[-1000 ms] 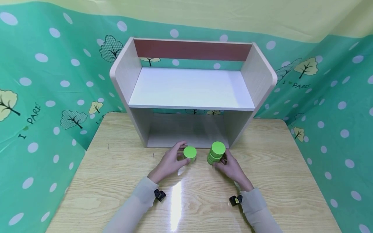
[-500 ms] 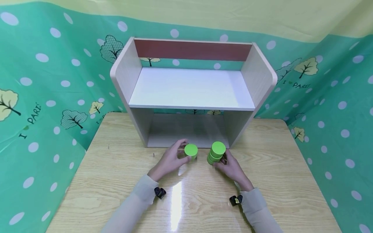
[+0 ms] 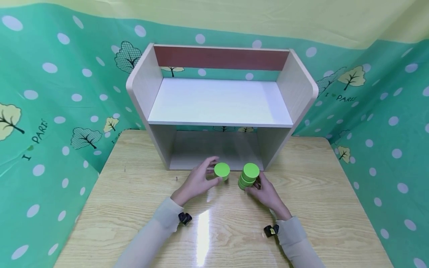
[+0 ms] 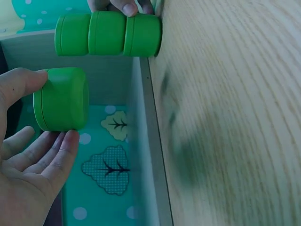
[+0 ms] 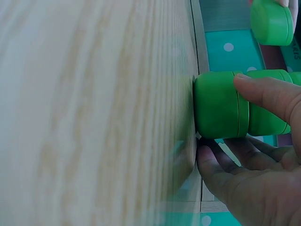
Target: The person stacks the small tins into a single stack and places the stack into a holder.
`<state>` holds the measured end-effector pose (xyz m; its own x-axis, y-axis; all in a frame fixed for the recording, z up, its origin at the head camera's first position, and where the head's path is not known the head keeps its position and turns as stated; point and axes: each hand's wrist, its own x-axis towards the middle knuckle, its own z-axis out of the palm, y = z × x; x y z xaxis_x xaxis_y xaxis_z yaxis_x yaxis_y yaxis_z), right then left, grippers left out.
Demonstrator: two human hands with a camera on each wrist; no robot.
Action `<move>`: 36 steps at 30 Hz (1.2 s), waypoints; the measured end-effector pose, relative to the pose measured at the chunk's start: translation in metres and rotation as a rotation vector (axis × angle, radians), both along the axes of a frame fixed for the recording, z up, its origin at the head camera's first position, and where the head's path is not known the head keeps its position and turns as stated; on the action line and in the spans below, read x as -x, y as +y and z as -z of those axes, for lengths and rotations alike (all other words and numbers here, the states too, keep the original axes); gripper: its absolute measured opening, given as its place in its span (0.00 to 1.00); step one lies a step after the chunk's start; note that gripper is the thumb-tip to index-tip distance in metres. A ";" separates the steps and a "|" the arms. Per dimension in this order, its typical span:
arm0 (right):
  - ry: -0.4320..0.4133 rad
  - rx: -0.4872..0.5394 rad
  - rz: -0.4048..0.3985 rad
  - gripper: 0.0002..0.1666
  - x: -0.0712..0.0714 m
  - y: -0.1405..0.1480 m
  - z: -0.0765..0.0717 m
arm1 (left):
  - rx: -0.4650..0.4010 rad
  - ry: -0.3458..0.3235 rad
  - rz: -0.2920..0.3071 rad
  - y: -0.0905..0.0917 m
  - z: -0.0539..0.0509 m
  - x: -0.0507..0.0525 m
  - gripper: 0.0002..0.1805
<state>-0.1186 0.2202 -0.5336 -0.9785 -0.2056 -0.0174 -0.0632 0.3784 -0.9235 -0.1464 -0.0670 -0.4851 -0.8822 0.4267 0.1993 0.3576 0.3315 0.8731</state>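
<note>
My left hand (image 3: 196,183) holds a single green round container (image 3: 222,170) between thumb and fingertips, raised off the table to the left of the stack. In the left wrist view that container (image 4: 63,99) is clear of the table, and three green containers (image 4: 107,34) stand stacked on each other. My right hand (image 3: 267,193) grips the stack (image 3: 249,175) low down. In the right wrist view the thumb lies on the bottom container (image 5: 218,104), the fingers curled round its other side. The container in my left hand does not touch the stack.
A two-level shelf unit (image 3: 219,123) stands on the wooden table (image 3: 140,186) directly behind the hands, its front edge close to the stack. A patterned green cloth (image 3: 50,89) hangs behind and at both sides. Each wrist wears a small black camera (image 3: 185,218).
My left hand has moved slightly right and away from me with its container, which is now nearer the stack. The right hand and the stack have stayed in place.
</note>
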 end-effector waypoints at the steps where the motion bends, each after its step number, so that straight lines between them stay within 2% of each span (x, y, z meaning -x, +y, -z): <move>1: 0.002 0.001 -0.002 0.41 0.000 0.000 0.000 | -0.003 0.005 0.002 0.000 -0.001 0.000 0.41; 16: 0.006 0.010 -0.003 0.41 0.000 0.000 0.000 | -0.003 -0.005 0.004 0.009 -0.012 0.004 0.40; 23: 0.010 0.017 -0.004 0.41 0.001 0.001 0.002 | -0.011 0.033 0.030 0.015 -0.017 0.008 0.40; 36: 0.019 0.027 -0.010 0.41 0.001 0.001 0.001 | -0.005 0.078 0.041 0.025 -0.028 0.014 0.40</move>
